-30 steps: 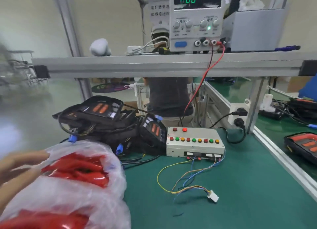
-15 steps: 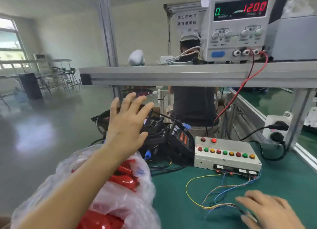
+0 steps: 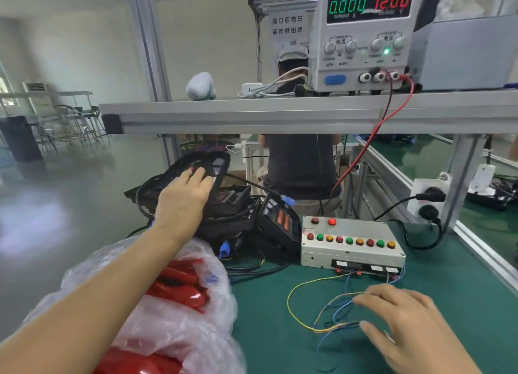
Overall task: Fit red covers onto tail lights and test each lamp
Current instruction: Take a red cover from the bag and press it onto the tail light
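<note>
A pile of black tail lights [image 3: 235, 216] lies at the bench's back left. My left hand [image 3: 182, 198] reaches over the bag and grips the top tail light [image 3: 208, 163], which is tilted up off the pile. Red covers [image 3: 179, 289] fill a clear plastic bag [image 3: 179, 331] at the front left, under my left forearm. My right hand [image 3: 403, 326] hovers with spread, curved fingers over the loose coloured test wires [image 3: 314, 317]; its thumb touches the bundle's end, and the plug is hidden beneath it. The wires lead from the button test box [image 3: 351, 243].
A power supply [image 3: 364, 37] on the upper shelf [image 3: 280, 116] reads 0.000 A and 12.00 V; red and black leads drop from it. A person sits behind the bench. A socket strip [image 3: 429, 197] hangs at the right post. Green mat [image 3: 448, 289] covers the bench.
My left hand has gone from above the pile down onto the top tail light, which now tilts upward. My right hand has moved further in over the wires.
</note>
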